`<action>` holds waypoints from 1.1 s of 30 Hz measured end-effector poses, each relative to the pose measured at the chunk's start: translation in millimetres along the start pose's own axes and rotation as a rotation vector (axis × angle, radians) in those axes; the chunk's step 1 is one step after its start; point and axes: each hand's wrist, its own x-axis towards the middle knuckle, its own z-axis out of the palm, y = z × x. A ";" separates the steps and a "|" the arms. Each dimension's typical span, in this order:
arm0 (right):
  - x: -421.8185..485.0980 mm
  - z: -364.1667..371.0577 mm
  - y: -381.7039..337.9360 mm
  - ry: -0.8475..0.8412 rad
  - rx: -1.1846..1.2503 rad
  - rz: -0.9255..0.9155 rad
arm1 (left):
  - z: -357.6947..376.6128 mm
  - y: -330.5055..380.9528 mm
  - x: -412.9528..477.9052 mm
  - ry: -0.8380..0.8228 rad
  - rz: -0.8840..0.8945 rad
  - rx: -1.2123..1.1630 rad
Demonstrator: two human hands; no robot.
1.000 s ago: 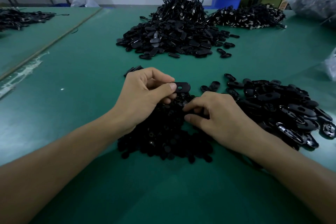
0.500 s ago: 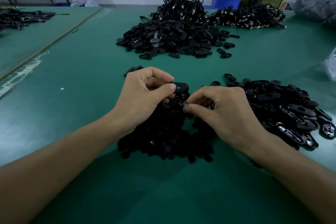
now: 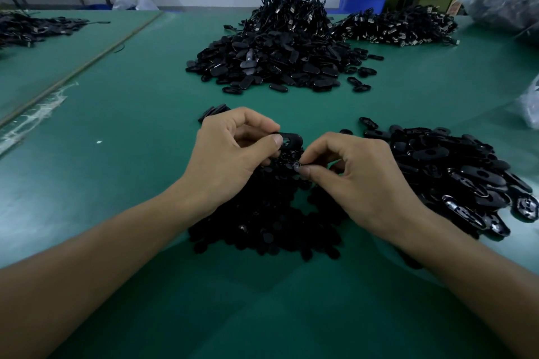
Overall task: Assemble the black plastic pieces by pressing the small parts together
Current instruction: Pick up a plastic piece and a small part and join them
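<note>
My left hand pinches a black oval plastic piece with a hole in its middle between thumb and fingers, held just above the table. My right hand is close beside it, thumb and forefinger pinched on a small round black part just below the oval piece. Under both hands lies a heap of small round black parts. A pile of black oval pieces spreads to the right of my right hand.
The green table carries a big pile of black oval pieces topped with black cables at the far middle, a cable heap far right, another pile far left. Plastic bags sit at the right edge.
My right hand lifted from the heap of small parts with one pinched in its fingertips and moved up toward the oval piece. My left hand stayed almost still.
</note>
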 end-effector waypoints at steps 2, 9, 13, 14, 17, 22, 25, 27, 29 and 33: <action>-0.4 0.1 -0.1 -0.002 0.031 0.007 | 0.7 0.3 -0.7 -0.003 0.004 0.011; 0.1 -0.1 -5.5 0.069 0.103 -0.051 | 4.7 2.0 -5.2 -0.003 0.033 0.077; 0.9 0.8 -7.5 0.167 0.157 -0.049 | 8.6 2.8 -9.1 -0.041 0.059 0.056; 0.8 1.0 -7.7 0.184 0.190 -0.030 | 9.6 3.3 -10.0 -0.050 0.066 0.048; 0.5 1.4 -8.8 0.191 0.264 0.012 | 11.5 5.0 -11.2 -0.054 0.081 0.024; 0.2 2.2 -11.7 0.184 0.265 0.049 | 12.6 5.8 -11.4 -0.048 0.080 -0.020; 0.5 1.9 -12.2 0.173 0.227 0.094 | 13.6 5.6 -12.4 -0.052 0.069 -0.028; 0.1 1.6 -11.8 0.163 0.206 0.129 | 14.2 6.2 -13.1 -0.057 0.071 -0.023; -0.3 1.5 -12.0 0.156 0.196 0.150 | 14.4 7.0 -13.6 -0.059 0.071 -0.026; -0.3 1.3 -12.5 0.168 0.190 0.159 | 14.3 7.8 -14.3 -0.071 0.075 -0.022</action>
